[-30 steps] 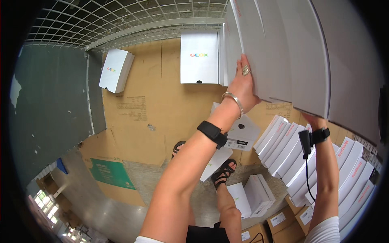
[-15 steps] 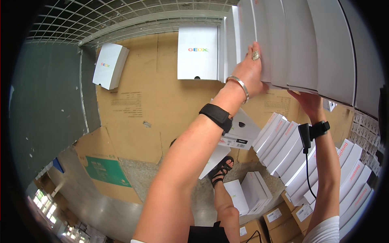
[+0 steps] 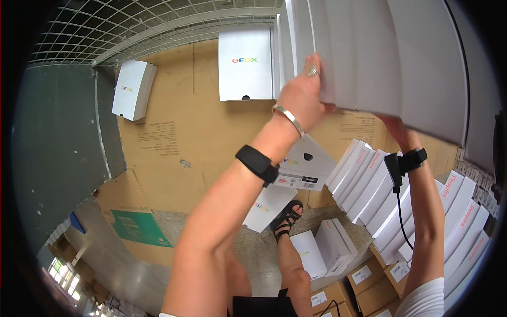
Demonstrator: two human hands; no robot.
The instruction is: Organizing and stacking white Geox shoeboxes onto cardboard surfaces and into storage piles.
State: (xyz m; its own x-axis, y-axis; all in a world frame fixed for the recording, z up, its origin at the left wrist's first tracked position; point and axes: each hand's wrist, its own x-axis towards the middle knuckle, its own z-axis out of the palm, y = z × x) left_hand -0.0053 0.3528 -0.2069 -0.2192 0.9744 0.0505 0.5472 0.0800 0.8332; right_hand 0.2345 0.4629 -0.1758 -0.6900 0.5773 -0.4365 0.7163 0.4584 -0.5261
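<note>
A tall stack of white shoe boxes (image 3: 364, 58) fills the upper right, close to my head. My left hand (image 3: 303, 95), with a ring and a silver bangle, presses against the stack's left side with its thumb at the lower edge. Under the stack's near edge is my right hand (image 3: 400, 131), gripping from below; its fingers are mostly hidden by the boxes. Just left of the stack, a white shoe box (image 3: 245, 76) stands against more boxes on the cardboard sheet (image 3: 179, 111).
A single white box (image 3: 132, 95) lies at the far left, near a dark panel (image 3: 58, 116) and wire mesh (image 3: 158, 24). Rows of white boxes (image 3: 364, 185) line the right. Open-looking boxes (image 3: 306, 164) lie by my sandalled foot (image 3: 288, 219), with brown cartons (image 3: 364, 282) below.
My left hand and the near boxes of the stack have shifted slightly left. The whole view has also moved a little, so the floor boxes appear further left.
</note>
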